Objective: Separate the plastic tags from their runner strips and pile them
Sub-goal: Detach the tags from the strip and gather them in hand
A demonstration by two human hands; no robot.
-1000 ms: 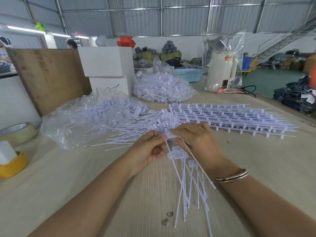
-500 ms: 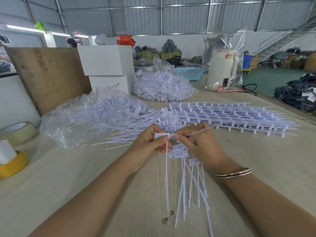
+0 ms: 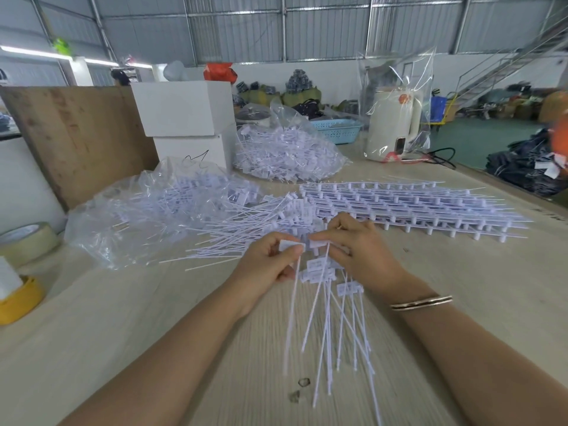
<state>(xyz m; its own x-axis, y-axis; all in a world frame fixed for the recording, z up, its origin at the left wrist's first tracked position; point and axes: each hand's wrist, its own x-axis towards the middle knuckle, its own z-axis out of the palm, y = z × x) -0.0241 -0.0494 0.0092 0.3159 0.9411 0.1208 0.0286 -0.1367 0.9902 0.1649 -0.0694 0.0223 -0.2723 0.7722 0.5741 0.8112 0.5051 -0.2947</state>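
Wooden worktable, centre: left hand pinching one freed tag, right hand gripping the runner strip; featherlight, whippy plastic, likely best held by heads; pile at eleven o'clock.

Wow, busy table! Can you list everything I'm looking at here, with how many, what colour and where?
loose tags: many, white, fanned on the table behind the hands
runner strips: a stack, white, right of centre
tags in hand: several, white, stems hanging toward the camera
bags of tags: two, clear plastic, left and centre back
boxes: two, white, stacked at the back
wooden board: one, brown, leaning at left
tape rolls: two, one beige, one yellow, left edge
kettle: one, cream, in clear wrap, back right
basket: one, blue, behind
table: one, pale wood
left hand: pinching a tag
right hand: pinching tags, bangle at wrist
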